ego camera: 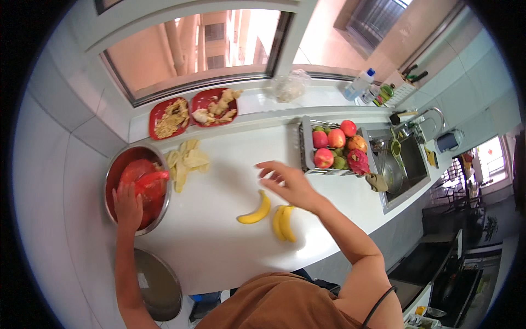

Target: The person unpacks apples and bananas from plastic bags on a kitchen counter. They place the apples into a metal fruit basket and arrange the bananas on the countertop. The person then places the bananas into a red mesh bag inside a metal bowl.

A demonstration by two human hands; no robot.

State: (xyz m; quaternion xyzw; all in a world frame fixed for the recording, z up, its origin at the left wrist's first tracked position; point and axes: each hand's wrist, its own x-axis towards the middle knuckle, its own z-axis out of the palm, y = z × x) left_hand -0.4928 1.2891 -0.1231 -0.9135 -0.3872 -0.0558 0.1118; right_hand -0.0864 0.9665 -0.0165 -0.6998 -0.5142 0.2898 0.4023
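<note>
At the left of the white counter, my left hand [128, 204] rests on a red plastic bag [141, 177] inside a metal bowl [166, 201]; whether its fingers grip the bag I cannot tell. My right hand [287, 183] hovers above the counter's middle, fingers apart and holding nothing. Below it lie a single banana [257, 211] and a pair of bananas [284, 223]. Pale yellow peels [187, 162] lie just right of the bowl. To the right of my right hand, a basket [305, 144] holds apples, a dragon fruit [358, 161] and green fruits [339, 162].
Two red trays, one with ginger [224, 103], the other with brownish pieces [170, 119], stand on the windowsill beside a clear plastic bag [291, 86] and bottles [358, 85]. A sink [425, 172] lies at the right. A large round container [160, 283] stands below the counter, lower left.
</note>
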